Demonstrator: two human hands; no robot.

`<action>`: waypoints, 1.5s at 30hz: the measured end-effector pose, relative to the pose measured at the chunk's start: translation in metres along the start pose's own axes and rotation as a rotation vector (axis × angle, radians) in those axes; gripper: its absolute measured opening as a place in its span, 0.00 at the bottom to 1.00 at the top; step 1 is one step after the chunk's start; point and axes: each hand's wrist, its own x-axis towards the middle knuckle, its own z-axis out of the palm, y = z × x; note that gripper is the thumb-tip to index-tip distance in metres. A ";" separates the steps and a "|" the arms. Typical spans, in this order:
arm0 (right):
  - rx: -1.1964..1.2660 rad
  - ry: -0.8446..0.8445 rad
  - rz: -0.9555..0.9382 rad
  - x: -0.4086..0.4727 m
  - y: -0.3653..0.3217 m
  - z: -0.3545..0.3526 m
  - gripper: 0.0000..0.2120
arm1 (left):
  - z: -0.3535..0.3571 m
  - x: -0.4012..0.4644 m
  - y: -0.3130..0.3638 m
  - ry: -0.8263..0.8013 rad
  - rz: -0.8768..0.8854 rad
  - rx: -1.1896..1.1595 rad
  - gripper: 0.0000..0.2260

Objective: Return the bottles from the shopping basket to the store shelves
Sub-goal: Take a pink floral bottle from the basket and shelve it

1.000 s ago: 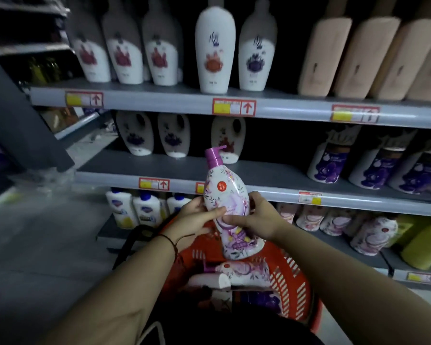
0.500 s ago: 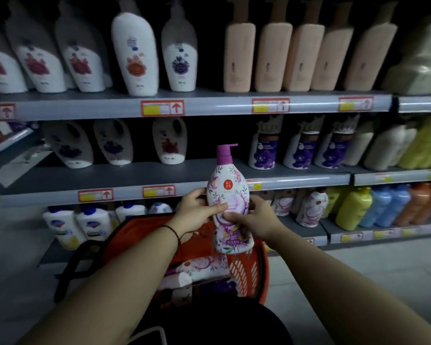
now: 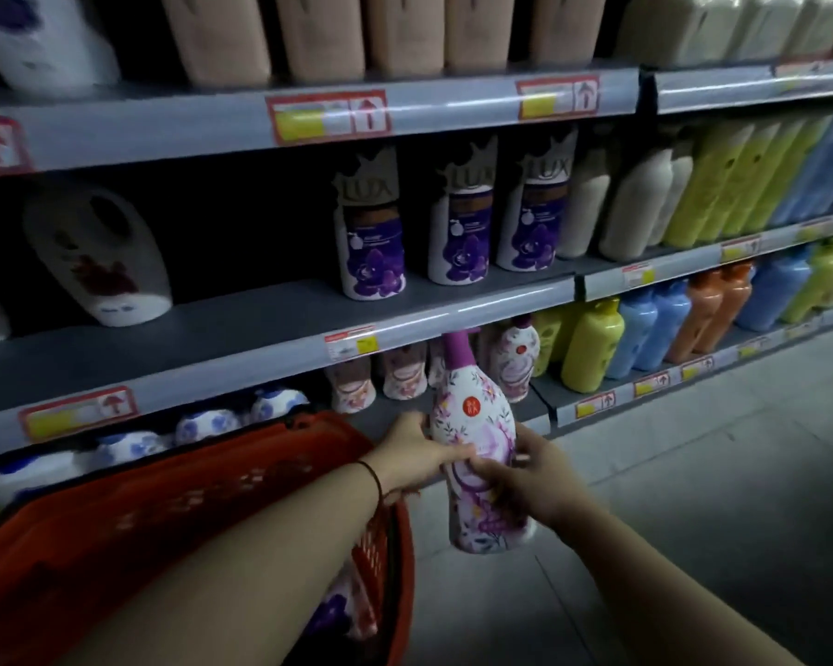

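A white floral bottle with a purple pump top stands upright in the air, right of the red shopping basket. My left hand grips its left side and my right hand grips its right side, thumbs across the front. The bottle's top reaches just below the edge of the middle shelf. Behind it, matching floral bottles stand on the bottom shelf. Another bottle shows dimly inside the basket, under my left forearm.
Purple-labelled white bottles stand on the middle shelf, with a white handled jug to their left. Yellow, blue and orange bottles fill the shelves to the right. Grey tiled floor lies below right.
The view has swung right and closer to the shelves. The bottle, held in both hands, has moved off the basket to its right, toward the matching bottles on the bottom shelf.
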 end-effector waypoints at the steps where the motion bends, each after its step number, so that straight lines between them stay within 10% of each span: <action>1: 0.014 0.006 0.030 0.012 0.013 -0.003 0.16 | 0.006 0.017 -0.004 -0.015 -0.044 0.006 0.20; 8: 0.041 0.035 0.138 0.114 0.080 -0.007 0.17 | 0.022 0.137 -0.042 0.001 -0.167 -0.015 0.17; 25: -0.191 0.225 -0.040 0.259 0.116 0.022 0.26 | 0.006 0.246 -0.052 0.211 0.335 0.167 0.19; 30: -0.251 0.281 0.027 0.267 0.109 0.028 0.28 | 0.004 0.264 -0.053 0.190 0.208 0.122 0.18; 39: -0.427 0.349 0.019 0.214 0.085 0.035 0.23 | -0.017 0.204 -0.017 0.060 0.167 0.501 0.25; 45: -0.774 0.208 -0.501 0.126 0.012 0.087 0.17 | -0.104 0.070 -0.020 0.282 0.503 0.742 0.14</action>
